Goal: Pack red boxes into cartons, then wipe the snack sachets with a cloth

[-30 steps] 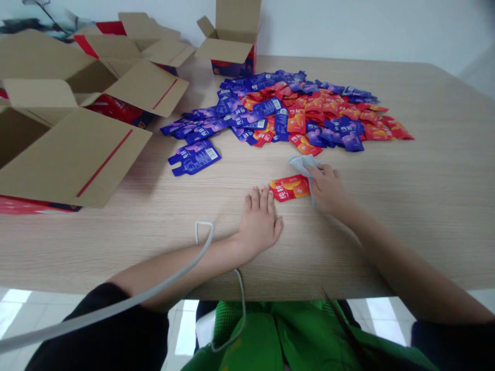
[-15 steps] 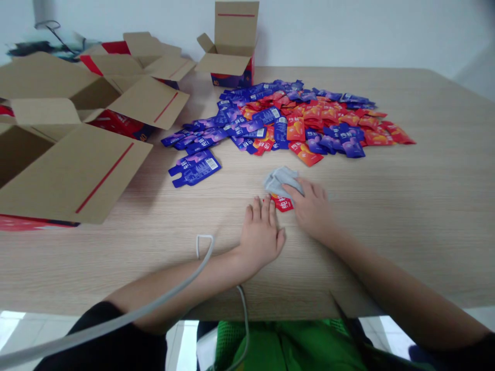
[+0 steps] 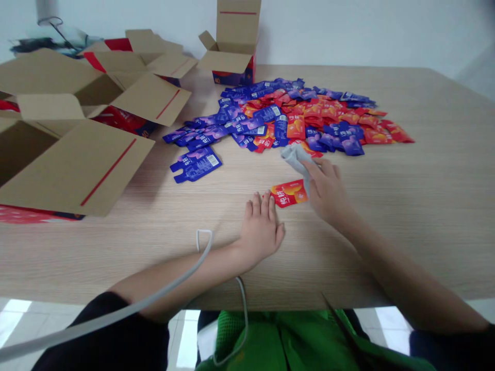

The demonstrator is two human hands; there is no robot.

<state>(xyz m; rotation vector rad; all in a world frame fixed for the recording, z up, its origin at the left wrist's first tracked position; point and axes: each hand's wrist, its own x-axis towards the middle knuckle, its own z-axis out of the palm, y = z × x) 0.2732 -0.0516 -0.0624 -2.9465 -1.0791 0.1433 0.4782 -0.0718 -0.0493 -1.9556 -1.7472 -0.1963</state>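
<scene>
A red and orange sachet [image 3: 289, 193] lies flat on the wooden table in front of me. The fingertips of my left hand [image 3: 261, 229] rest on its left end; that hand is flat, with its fingers stretched out. My right hand [image 3: 328, 193] grips a light grey cloth [image 3: 297, 156] just beyond the sachet's right end. Part of the cloth hangs by that end, and whether it touches the sachet I cannot tell. Behind the cloth spreads a heap of purple and red sachets [image 3: 280, 129].
Open cardboard boxes [image 3: 124, 149] crowd the left side, their flaps reaching over the table. Another open box [image 3: 234, 62] stands at the back by the wall. A purple sachet pair [image 3: 197, 164] lies left of the heap. A white cable [image 3: 170, 288] crosses above my left forearm.
My right hand has moved the cloth away and to the right, off the red sachet, so more of its printed face shows. My left hand has stayed in place.
</scene>
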